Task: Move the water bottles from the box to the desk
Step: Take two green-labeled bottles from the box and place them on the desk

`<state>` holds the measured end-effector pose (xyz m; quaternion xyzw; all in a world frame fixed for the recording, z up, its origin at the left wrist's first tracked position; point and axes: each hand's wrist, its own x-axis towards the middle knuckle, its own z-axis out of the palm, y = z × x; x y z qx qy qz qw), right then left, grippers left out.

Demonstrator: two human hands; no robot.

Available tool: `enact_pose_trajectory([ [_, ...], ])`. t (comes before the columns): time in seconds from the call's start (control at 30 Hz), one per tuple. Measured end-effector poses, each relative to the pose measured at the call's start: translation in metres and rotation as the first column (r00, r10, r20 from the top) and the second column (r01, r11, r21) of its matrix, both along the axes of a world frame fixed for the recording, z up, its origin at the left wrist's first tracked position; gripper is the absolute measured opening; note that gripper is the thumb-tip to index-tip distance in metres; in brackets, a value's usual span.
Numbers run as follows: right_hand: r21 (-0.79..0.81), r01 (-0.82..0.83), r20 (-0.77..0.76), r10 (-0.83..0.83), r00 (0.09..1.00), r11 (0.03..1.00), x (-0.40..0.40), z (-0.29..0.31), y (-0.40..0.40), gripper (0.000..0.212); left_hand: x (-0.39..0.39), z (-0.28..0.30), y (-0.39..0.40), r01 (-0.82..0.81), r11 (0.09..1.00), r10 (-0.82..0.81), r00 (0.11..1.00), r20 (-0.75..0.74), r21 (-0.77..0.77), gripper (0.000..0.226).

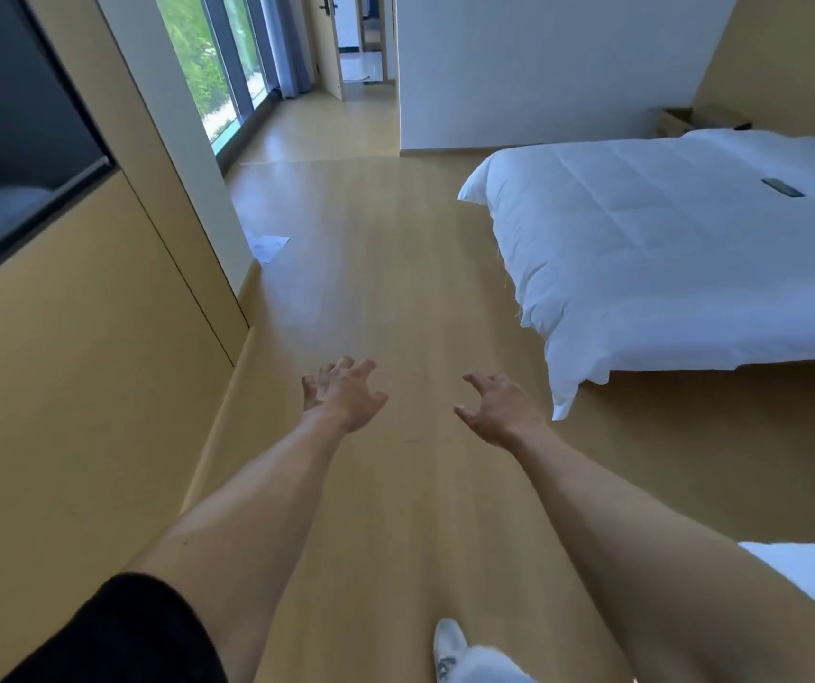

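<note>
Two hands: both held out over the pale wooden floor (395, 288), holding nothing.
Left hand (343, 394): fingers spread and loosely curled, empty.
Right hand (499, 411): fingers spread, loosely curled, empty.
Water bottles, box, desk: none can be made out in this view.
Bed with white quilt (666, 248): at the floor's right edge, cut off by the frame.
Dark flat object (783, 187): lying on the quilt, too small to identify.
White shoe (449, 648): at the bottom edge, partly cut off.
</note>
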<state>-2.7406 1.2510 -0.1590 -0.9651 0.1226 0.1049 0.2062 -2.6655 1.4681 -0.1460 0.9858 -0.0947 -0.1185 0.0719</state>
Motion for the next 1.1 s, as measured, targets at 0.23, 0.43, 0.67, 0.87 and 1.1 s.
enact_pose_trajectory([
  [0.23,-0.029,-0.068,-0.034,0.067,0.997,0.997,0.117,0.005,-0.043,0.059,0.103,0.003,-0.033,-0.071,0.997,0.071,0.997,0.013,-0.015,0.058],
  [0.43,-0.048,-0.09,-0.039,0.088,0.995,0.995,0.204,0.001,-0.068,0.06,0.191,-0.008,-0.059,-0.082,0.996,0.082,0.997,-0.002,-0.018,0.059],
  [0.67,-0.084,-0.035,-0.036,0.032,0.999,0.996,0.325,-0.002,-0.096,0.058,0.324,-0.029,-0.089,-0.062,0.996,0.06,0.998,-0.036,-0.059,0.058],
  [0.87,-0.118,0.041,-0.066,-0.049,0.997,0.992,0.452,0.007,-0.12,0.059,0.472,-0.032,-0.115,-0.002,0.996,-0.005,0.997,-0.073,-0.093,0.055],
  [1.1,-0.114,0.097,-0.041,-0.102,0.994,0.989,0.584,0.027,-0.136,0.058,0.624,-0.013,-0.138,0.077,0.994,-0.08,0.996,-0.037,-0.073,0.055],
])
